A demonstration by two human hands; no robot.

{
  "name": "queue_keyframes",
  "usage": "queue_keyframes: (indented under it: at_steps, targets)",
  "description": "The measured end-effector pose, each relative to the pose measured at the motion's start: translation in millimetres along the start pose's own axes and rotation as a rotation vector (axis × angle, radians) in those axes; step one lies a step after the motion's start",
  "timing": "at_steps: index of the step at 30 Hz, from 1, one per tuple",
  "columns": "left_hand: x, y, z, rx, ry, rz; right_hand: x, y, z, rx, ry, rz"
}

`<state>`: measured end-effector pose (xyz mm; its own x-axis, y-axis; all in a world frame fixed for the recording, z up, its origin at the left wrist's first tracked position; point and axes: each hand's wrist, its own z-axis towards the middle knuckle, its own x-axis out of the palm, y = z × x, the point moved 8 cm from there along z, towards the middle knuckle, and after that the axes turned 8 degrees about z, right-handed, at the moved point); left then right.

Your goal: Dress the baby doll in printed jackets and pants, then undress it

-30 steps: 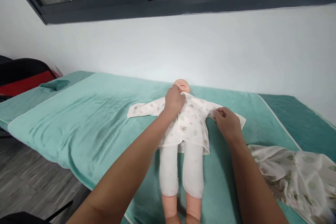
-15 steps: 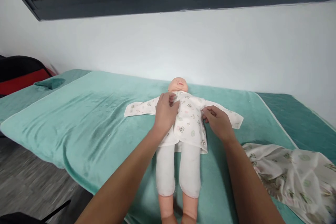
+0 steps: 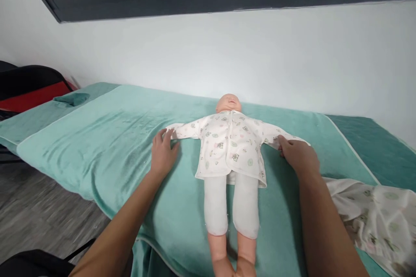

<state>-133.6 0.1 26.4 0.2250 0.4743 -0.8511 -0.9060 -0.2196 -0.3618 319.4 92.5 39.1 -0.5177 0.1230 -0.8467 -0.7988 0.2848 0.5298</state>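
A baby doll (image 3: 229, 102) lies on its back on a green velvety cover (image 3: 182, 207), head toward the wall. It wears a white baby shirt (image 3: 231, 147) with small printed animals, its front edges meeting down the middle, and both sleeves stretch out sideways. White cloth covers the legs down to the bare shins. My left hand (image 3: 164, 153) rests at the cuff of the sleeve on the left, thumb and fingers apart. At the other side, my right hand (image 3: 298, 156) pinches the lower edge of the sleeve on the right, partly covering its cuff.
A crumpled printed white cloth (image 3: 380, 220) lies on the right beside my forearm. Behind the bed stands a white wall (image 3: 208, 56) below a dark window frame (image 3: 123, 6). A black and red item (image 3: 35, 88) sits at the far left.
Both hands have moved outward from the shirt's chest and side to its two sleeves. The shirt's front now shows uncovered. The view has shifted slightly left.
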Motion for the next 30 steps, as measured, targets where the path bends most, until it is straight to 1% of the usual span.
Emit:
queue_keyframes:
  at_steps: [2, 3, 5, 7, 10, 12, 14, 15, 16, 17, 18, 19, 20, 22, 24, 25, 27, 28, 30]
  targets:
    - [8.8, 19.5, 12.0, -0.019, 0.104, 0.109, -6.2, 0.5, -2.1, -0.004, -0.071, -0.029]
    - [11.4, 25.7, 15.2, -0.028, 0.143, 0.149, -7.4, 1.4, -3.3, -0.01, -0.098, -0.034]
    - [12.4, 32.0, 18.0, -0.041, 0.175, 0.217, -6.6, 2.9, -4.4, -0.027, -0.129, -0.017]
    - [9.8, 34.1, 17.9, -0.057, 0.153, 0.252, -4.3, 2.1, -3.7, -0.041, -0.145, 0.028]
    - [5.6, 38.9, 16.1, -0.119, 0.1, 0.242, -4.5, 0.7, -2.9, -0.08, -0.184, 0.094]
    - [3.6, 42.0, 14.4, -0.15, 0.076, 0.235, -9.6, 2.4, -6.3, -0.117, -0.252, 0.156]
    - [-1.1, 40.2, 12.1, -0.134, 0.018, 0.237, -12.9, 7.1, -12.9, -0.153, -0.302, 0.253]
    - [-5.2, 36.7, 10.1, -0.11, -0.036, 0.237, -10.8, 10.5, -16.1, -0.163, -0.287, 0.302]
    - [-9.8, 31.2, 7.1, -0.076, -0.1, 0.227, -5.8, 14.9, -18.9, -0.167, -0.242, 0.341]
    - [-13.4, 23.8, 3.2, -0.034, -0.159, 0.201, 2.3, 19.7, -21.1, -0.161, -0.165, 0.375]
    - [-14.5, 15.0, -1.1, 0.012, -0.19, 0.151, 12.5, 24.0, -23.3, -0.141, -0.069, 0.418]
    - [-12.0, 5.1, -5.1, 0.056, -0.177, 0.073, 23.6, 27.5, -25.8, -0.108, 0.034, 0.477]
    - [-6.6, -5.7, -8.8, 0.091, -0.127, -0.025, 33.8, 30.5, -28.7, -0.07, 0.126, 0.551]
    - [10.1, -29.9, -15.0, 0.125, 0.054, -0.246, 49.5, 35.7, -34.8, -0.004, 0.268, 0.724]
    - [23.6, -56.0, -19.6, 0.133, 0.215, -0.426, 59.3, 40.9, -41.0, 0.026, 0.374, 0.871]
    - [27.6, -68.5, -20.4, 0.135, 0.272, -0.5, 62.3, 43.6, -44.0, 0.025, 0.419, 0.926]
    - [31.8, -87.3, -18.2, 0.107, 0.338, -0.647, 65.0, 48.0, -48.6, 0.008, 0.47, 1.019]
    - [33.0, -93.2, -15.6, 0.08, 0.352, -0.718, 64.9, 49.5, -49.7, -0.006, 0.471, 1.052]
    - [36.4, -100.0, -9.3, 0.018, 0.364, -0.85, 63.2, 51.6, -49.3, -0.04, 0.43, 1.09]
